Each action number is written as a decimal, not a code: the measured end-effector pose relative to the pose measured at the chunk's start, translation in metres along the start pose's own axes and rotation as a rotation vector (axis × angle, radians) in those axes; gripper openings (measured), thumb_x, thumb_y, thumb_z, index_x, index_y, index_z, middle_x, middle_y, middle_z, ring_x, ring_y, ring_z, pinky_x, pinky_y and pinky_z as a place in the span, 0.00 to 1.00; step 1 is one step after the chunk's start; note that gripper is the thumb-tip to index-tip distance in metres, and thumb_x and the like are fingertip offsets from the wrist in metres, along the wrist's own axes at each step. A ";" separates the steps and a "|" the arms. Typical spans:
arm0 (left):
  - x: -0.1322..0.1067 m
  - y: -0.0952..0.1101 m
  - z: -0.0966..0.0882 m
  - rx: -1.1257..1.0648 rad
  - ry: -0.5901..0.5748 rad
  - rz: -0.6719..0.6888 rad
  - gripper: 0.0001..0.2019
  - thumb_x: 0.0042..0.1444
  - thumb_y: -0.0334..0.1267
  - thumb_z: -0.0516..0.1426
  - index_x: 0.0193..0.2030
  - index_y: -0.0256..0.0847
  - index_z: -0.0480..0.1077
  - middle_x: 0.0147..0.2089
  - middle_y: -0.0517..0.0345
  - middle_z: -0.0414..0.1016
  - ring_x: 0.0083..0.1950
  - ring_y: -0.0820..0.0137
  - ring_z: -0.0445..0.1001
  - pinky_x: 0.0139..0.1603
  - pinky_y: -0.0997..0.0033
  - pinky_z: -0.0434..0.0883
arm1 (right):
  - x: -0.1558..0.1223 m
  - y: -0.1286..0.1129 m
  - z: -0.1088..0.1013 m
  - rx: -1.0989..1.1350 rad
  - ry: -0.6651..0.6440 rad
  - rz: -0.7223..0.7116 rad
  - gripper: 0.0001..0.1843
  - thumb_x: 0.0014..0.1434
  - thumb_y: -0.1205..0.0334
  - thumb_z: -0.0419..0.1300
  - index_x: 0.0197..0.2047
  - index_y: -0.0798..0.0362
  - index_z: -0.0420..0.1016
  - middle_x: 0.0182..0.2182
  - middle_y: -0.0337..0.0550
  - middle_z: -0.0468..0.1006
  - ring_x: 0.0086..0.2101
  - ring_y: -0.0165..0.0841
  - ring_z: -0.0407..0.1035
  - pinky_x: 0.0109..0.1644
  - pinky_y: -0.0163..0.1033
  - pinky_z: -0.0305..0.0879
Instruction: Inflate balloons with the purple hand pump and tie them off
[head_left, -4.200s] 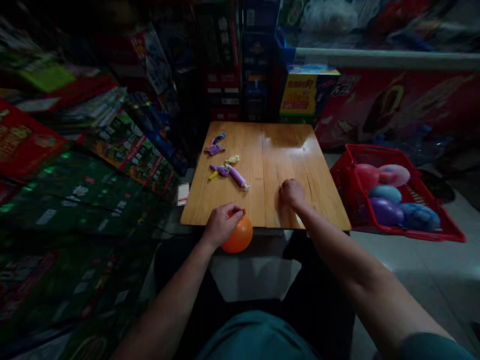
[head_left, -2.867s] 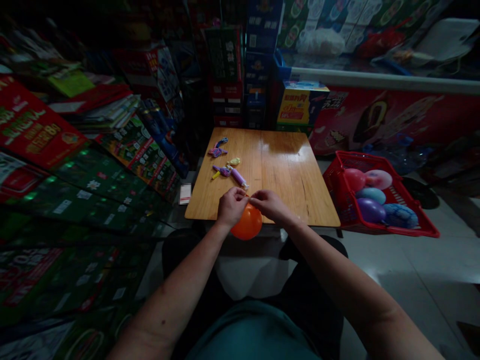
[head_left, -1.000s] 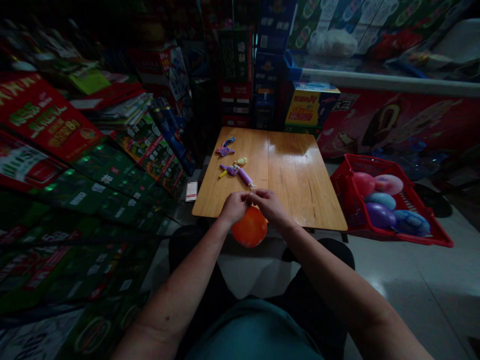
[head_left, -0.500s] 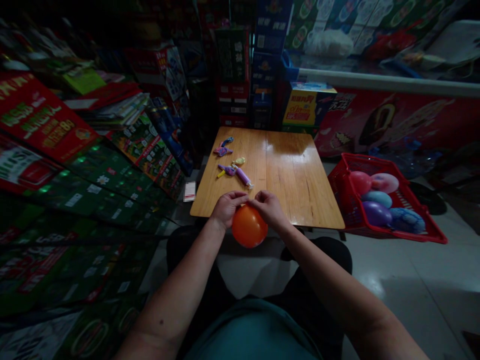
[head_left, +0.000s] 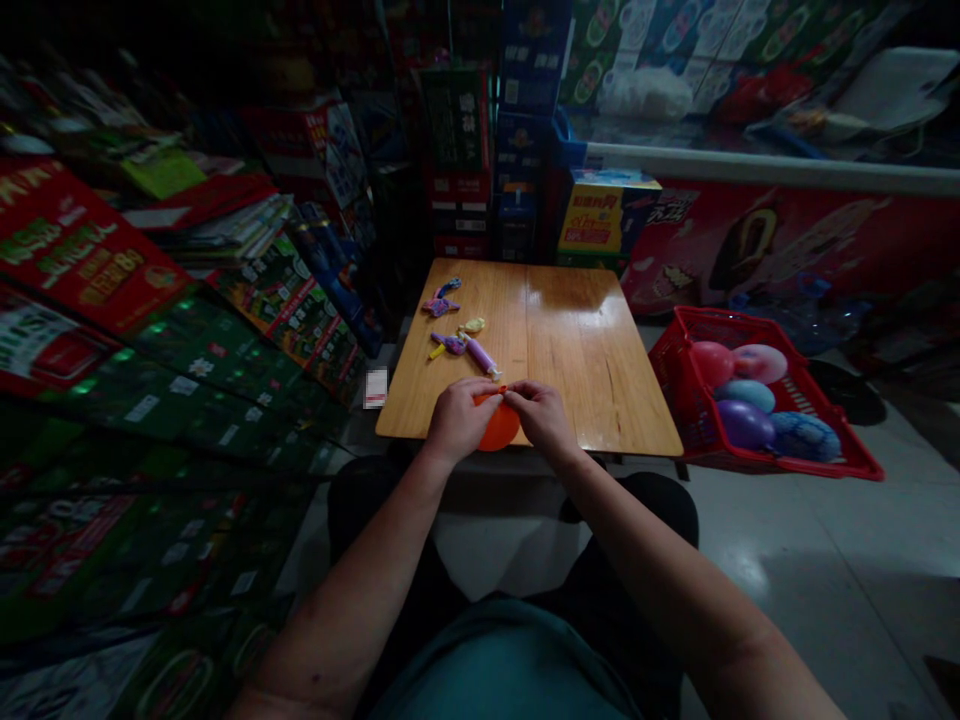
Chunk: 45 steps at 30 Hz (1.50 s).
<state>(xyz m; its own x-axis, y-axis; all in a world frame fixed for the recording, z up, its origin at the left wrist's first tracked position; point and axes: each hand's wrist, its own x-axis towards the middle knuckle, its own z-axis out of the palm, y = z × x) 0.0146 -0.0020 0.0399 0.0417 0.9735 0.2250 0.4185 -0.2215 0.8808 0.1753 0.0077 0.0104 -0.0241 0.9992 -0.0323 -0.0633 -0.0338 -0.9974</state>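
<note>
An inflated orange balloon (head_left: 498,430) hangs at the near edge of the small wooden table (head_left: 585,350). My left hand (head_left: 461,418) is closed around its neck and upper left side. My right hand (head_left: 543,418) pinches the orange neck tip from the right, fingers pressed together. Both hands meet just above the balloon. On the table's left part lie several limp uninflated balloons (head_left: 459,335), purple, yellow and blue.
A red basket (head_left: 679,390) on the floor at the right holds several inflated balloons (head_left: 739,395), pink, blue and purple. Stacked printed cartons (head_left: 247,300) slope along the left. Boxes (head_left: 604,212) and a red counter front stand behind the table. My knees sit under the table's near edge.
The balloon sits higher between my hands and shows less of itself than half a second ago. Both hands stayed closed on its neck. Earlier, my right hand came off the table to join the left.
</note>
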 end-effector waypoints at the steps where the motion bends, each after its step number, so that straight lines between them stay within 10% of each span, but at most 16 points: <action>1: -0.001 0.000 0.002 -0.037 0.015 0.003 0.08 0.55 0.37 0.64 0.41 0.41 0.82 0.46 0.50 0.83 0.52 0.60 0.79 0.60 0.59 0.71 | -0.001 -0.001 0.000 0.034 -0.014 0.007 0.11 0.51 0.55 0.68 0.33 0.54 0.80 0.28 0.41 0.78 0.29 0.32 0.69 0.35 0.35 0.64; 7: -0.005 -0.011 0.011 -0.324 -0.030 -0.111 0.12 0.55 0.41 0.66 0.43 0.38 0.82 0.51 0.47 0.82 0.55 0.59 0.78 0.64 0.56 0.69 | -0.009 -0.009 -0.004 0.158 -0.078 0.074 0.13 0.50 0.54 0.70 0.32 0.55 0.80 0.28 0.41 0.78 0.29 0.31 0.68 0.36 0.35 0.63; 16: -0.008 -0.010 0.001 -0.319 -0.076 0.071 0.09 0.57 0.40 0.65 0.43 0.42 0.82 0.48 0.51 0.82 0.57 0.60 0.76 0.66 0.58 0.66 | -0.010 -0.021 -0.013 0.055 -0.204 0.065 0.15 0.50 0.52 0.71 0.32 0.56 0.81 0.27 0.40 0.76 0.29 0.29 0.65 0.35 0.35 0.60; 25: -0.013 -0.024 -0.004 -0.397 -0.100 -0.071 0.11 0.57 0.45 0.64 0.40 0.40 0.79 0.42 0.53 0.81 0.45 0.63 0.77 0.52 0.65 0.72 | -0.011 -0.012 -0.006 -0.102 -0.274 0.056 0.14 0.55 0.53 0.67 0.36 0.55 0.80 0.29 0.39 0.76 0.29 0.29 0.66 0.32 0.34 0.58; 31: -0.023 -0.029 0.002 -0.644 -0.121 -0.140 0.12 0.58 0.45 0.63 0.42 0.40 0.73 0.41 0.54 0.79 0.43 0.67 0.77 0.48 0.67 0.71 | -0.007 -0.022 -0.007 0.129 -0.137 0.374 0.11 0.45 0.62 0.67 0.33 0.54 0.74 0.23 0.33 0.68 0.22 0.25 0.57 0.25 0.32 0.50; 38: -0.020 -0.017 -0.002 -0.242 -0.291 0.032 0.08 0.60 0.40 0.59 0.39 0.40 0.77 0.39 0.56 0.80 0.43 0.66 0.77 0.49 0.68 0.70 | -0.003 -0.027 -0.003 0.192 -0.123 0.409 0.13 0.43 0.64 0.68 0.32 0.54 0.72 0.25 0.34 0.70 0.25 0.25 0.62 0.27 0.32 0.50; 45: -0.018 -0.024 -0.001 -0.168 -0.172 -0.066 0.06 0.55 0.39 0.60 0.35 0.39 0.77 0.32 0.57 0.78 0.35 0.68 0.76 0.39 0.70 0.70 | -0.001 -0.027 0.001 0.351 -0.091 0.372 0.17 0.45 0.59 0.72 0.34 0.53 0.70 0.24 0.35 0.69 0.25 0.26 0.64 0.25 0.31 0.51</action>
<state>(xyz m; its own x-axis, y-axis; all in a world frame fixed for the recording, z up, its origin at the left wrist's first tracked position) 0.0034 -0.0147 0.0151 0.1786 0.9785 0.1030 0.2693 -0.1493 0.9514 0.1765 0.0074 0.0373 -0.1945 0.9126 -0.3596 -0.3640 -0.4076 -0.8375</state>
